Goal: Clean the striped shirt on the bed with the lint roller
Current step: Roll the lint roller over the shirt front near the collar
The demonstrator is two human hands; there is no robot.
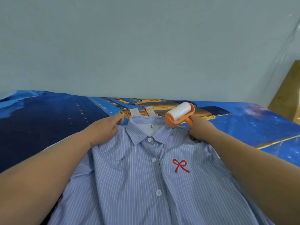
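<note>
A blue-and-white striped shirt (pixel 138 181) lies face up on the bed, buttoned, with a red bow mark on its chest. My left hand (pixel 103 129) pinches the shirt's left shoulder beside the collar. My right hand (pixel 200 129) grips the orange handle of a lint roller (pixel 179 113) and also presses on the shirt's right shoulder. The roller's white drum is raised above the collar, off the fabric.
The bed sheet (pixel 48 117) is dark blue with a gold ship print. A pale wall (pixel 146 46) stands right behind the bed. A wooden board (pixel 287 95) leans at the far right.
</note>
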